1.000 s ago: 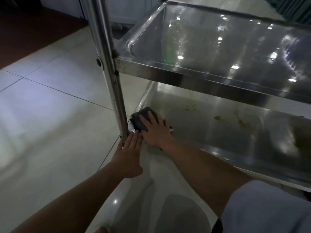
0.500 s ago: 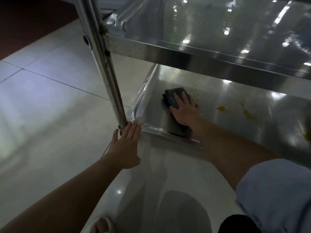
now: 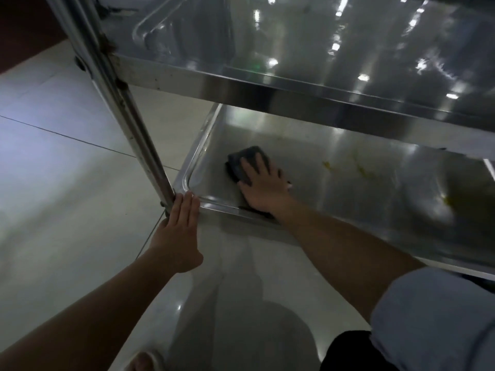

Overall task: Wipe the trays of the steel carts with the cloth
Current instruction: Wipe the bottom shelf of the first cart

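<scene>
Right hand, fingers spread flat, presses the dark cloth onto the lower tray, centre of frame. Left hand, fingers straight, rests against the cart post at the tray's near-left corner. Yellowish smears sit right of the cloth, more at far right: lower tray looks only partly wiped. Upper tray, top of frame, overhangs and limits reach beneath. Tiled floor at left.

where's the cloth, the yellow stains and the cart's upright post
cloth (image 3: 245, 159), head view, on its bare dark top edge above the fingers
yellow stains (image 3: 363, 171), head view, on a streak on the lower tray floor
upright post (image 3: 128, 116), head view, on its mid shaft
</scene>
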